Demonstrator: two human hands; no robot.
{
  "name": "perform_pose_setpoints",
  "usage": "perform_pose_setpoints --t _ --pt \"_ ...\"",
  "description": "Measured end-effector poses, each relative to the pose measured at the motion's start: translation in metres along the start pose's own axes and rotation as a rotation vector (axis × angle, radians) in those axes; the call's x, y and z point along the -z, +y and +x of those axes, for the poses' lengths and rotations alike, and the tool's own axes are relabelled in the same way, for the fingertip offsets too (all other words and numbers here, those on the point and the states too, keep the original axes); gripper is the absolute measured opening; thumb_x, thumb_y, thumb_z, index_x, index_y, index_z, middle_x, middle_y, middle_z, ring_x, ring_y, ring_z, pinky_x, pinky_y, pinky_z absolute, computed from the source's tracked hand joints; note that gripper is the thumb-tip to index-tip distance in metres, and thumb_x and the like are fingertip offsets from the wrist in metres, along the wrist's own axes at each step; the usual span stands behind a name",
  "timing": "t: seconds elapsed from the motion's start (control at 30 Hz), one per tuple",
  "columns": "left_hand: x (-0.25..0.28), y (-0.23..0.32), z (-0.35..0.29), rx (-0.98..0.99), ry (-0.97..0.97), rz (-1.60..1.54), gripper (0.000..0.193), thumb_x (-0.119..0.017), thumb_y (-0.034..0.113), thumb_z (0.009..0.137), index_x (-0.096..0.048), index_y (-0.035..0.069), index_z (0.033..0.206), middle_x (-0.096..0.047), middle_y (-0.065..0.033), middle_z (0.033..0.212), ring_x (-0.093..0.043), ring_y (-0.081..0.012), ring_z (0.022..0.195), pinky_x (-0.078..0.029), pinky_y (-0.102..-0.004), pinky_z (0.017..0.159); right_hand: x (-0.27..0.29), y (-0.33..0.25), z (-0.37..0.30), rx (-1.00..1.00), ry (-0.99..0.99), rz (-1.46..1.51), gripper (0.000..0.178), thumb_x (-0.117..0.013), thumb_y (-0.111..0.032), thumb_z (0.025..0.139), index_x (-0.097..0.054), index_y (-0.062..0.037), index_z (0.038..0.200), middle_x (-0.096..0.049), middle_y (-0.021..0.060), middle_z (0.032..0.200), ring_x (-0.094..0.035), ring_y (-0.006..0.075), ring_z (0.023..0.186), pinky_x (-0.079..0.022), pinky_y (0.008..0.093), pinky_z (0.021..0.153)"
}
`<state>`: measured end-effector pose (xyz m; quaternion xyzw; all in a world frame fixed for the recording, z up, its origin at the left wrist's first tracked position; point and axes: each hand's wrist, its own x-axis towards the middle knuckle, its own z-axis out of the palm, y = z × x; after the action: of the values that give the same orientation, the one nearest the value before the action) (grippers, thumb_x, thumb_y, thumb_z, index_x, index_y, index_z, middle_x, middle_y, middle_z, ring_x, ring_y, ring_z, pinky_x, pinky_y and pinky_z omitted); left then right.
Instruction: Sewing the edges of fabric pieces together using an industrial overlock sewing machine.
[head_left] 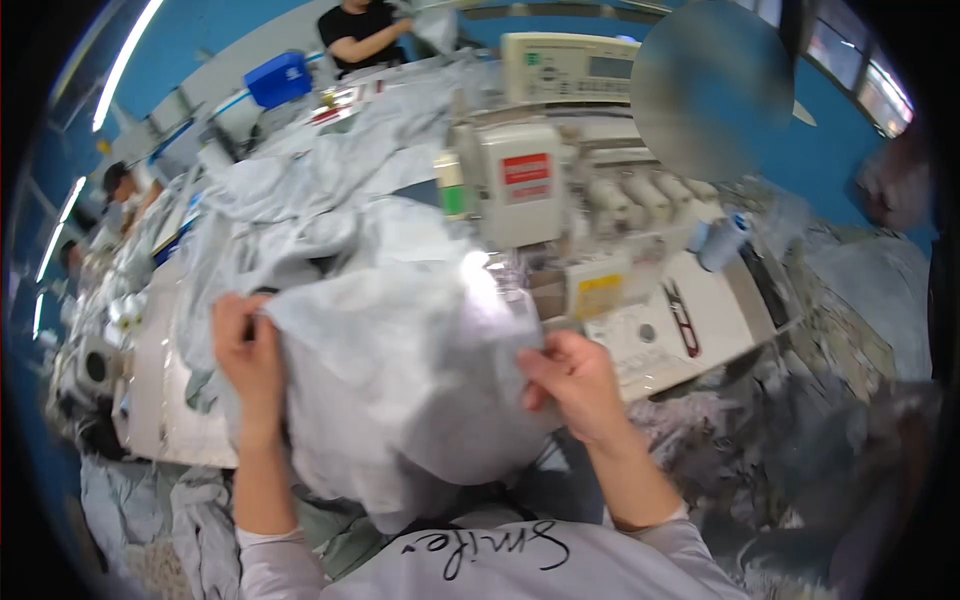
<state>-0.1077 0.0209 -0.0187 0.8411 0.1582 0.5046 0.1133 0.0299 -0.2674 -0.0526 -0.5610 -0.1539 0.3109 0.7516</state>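
Pale grey fabric piece [390, 350], near and left of the sewing machine [522, 185], looks light and limp, best held by edges; left grip [247, 345] pinches its far left corner, right grip [578, 385] its right edge

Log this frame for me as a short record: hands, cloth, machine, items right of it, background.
Left hand: grips the upper left of the light grey cloth
Right hand: pinches the cloth's right edge
Cloth: spread between both hands, somewhat blurred
Machine: white sewing machine, light glowing near the cloth
Right of machine: red tool, pale blue thread spool
Background: blue bin, person in black top
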Motion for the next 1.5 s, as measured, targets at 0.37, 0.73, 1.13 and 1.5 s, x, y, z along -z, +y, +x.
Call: perform_pose_setpoints --t 0.37,0.73,1.13,1.5 --pt "-0.007 -0.093 0.104 -0.091 0.023 0.129 0.018 -0.052 0.009 0.086 -0.058 0.002 0.101 -0.059 -0.0070 0.099 -0.055 -0.0178 0.091 -0.042 -0.0262 0.083 0.006 -0.001 0.005 0.038 -0.187 0.115 0.019 -0.062 -0.018 0.085 -0.053 -0.0030 0.076 -0.056 0.0018 0.060 -0.055 0.0087 0.050 -0.043 0.0219 0.045" --pt "-0.015 -0.038 0.186 -0.209 0.136 0.134 0.017 -0.063 0.016 0.080 -0.064 0.003 0.091 -0.059 -0.0057 0.081 -0.054 -0.0153 0.069 -0.042 -0.0240 0.065 0.000 -0.005 -0.002 -0.040 -0.026 0.046 0.015 -0.066 -0.011 0.081 -0.055 -0.0015 0.078 -0.056 0.0021 0.063 -0.054 0.0087 0.046 -0.041 0.0198 0.042" --pt "-0.012 -0.068 0.291 -0.271 0.191 0.279 0.022 -0.062 0.027 0.081 -0.067 0.012 0.096 -0.065 -0.0068 0.089 -0.061 -0.0203 0.080 -0.046 -0.0289 0.072 -0.001 -0.007 0.000 -0.018 -0.039 0.028 0.024 -0.067 -0.011 0.081 -0.047 -0.0081 0.066 -0.052 -0.0011 0.056 -0.053 0.0077 0.044 -0.042 0.0196 0.042" --pt "-0.028 -0.049 0.205 0.026 -0.342 0.278 0.070 -0.071 0.041 0.071 -0.046 0.000 0.122 -0.051 -0.0208 0.118 -0.045 -0.0325 0.116 -0.035 -0.0378 0.097 0.002 -0.009 0.000 -0.074 -0.002 0.024 0.027 -0.067 -0.011 0.081 -0.045 -0.0085 0.065 -0.052 0.0001 0.057 -0.054 0.0090 0.047 -0.043 0.0207 0.043"
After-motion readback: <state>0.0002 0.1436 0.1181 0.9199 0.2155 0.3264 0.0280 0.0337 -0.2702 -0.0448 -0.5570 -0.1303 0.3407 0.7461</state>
